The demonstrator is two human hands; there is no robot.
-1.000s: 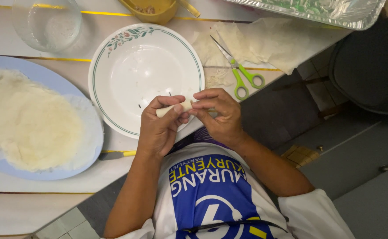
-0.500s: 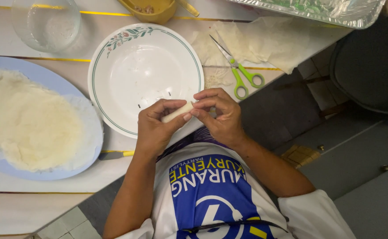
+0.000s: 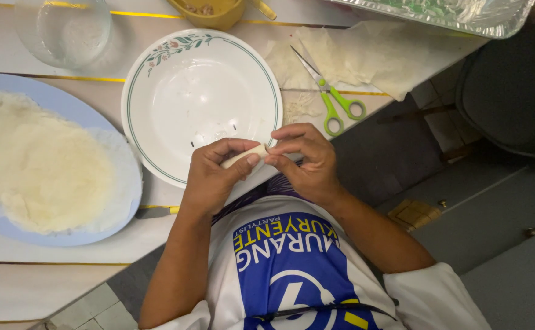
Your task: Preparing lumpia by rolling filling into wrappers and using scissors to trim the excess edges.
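While the left hand [image 3: 215,174] and right hand [image 3: 304,162] sit close together at the near rim of the white round plate with a green floral border [image 3: 157,61], both pinch 1 small pale rolled wrapper [image 3: 244,155] between fingertips, probably so it stays tight. The green-handled scissors [image 3: 328,98] lie just right of the plate, and the blue oval platter of thin pale wrappers [image 3: 11,91] sits to the left, both within easy reach.

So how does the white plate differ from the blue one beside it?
The white plate is round with a green rim line and a floral sprig; the blue plate is plain and looks oval. The white plate is bare apart from a few specks; the blue plate carries a stack of pale wrappers. Both rest on the table.
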